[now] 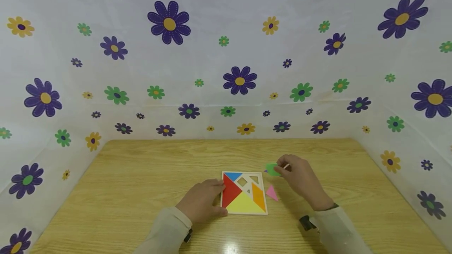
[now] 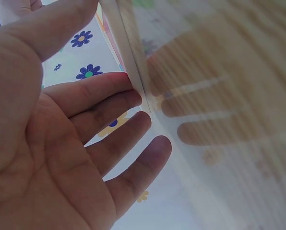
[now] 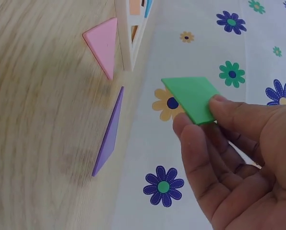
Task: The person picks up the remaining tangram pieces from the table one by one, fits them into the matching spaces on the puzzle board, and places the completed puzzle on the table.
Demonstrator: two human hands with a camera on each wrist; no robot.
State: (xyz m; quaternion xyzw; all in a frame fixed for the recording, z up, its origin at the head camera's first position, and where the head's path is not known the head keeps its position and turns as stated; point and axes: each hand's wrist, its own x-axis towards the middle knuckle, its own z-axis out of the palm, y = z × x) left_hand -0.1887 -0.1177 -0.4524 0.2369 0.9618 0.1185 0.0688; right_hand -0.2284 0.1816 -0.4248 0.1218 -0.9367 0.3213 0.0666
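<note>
A white-framed tangram board [image 1: 247, 213] lies on the table with red, yellow, blue and orange pieces set in it. Three cutouts in its right and upper part show bare. My left hand [image 1: 200, 201] rests at the board's left side, fingertips and thumb against the edge, fingers fairly straight in the left wrist view. Right of the board, my right hand [image 1: 300, 173] pinches a green square piece [image 3: 193, 96] between thumb and fingers, held above the table. Beneath it lies a purple triangle [image 3: 109, 136], mostly hidden in the head view. A pink triangle [image 1: 271, 193] lies beside the board's right edge.
The wood-grain table [image 1: 159, 160] ends at a white curtain [image 1: 212, 58] printed with purple, green and yellow flowers, which stands at the back and both sides. Dark straps show at both wrists.
</note>
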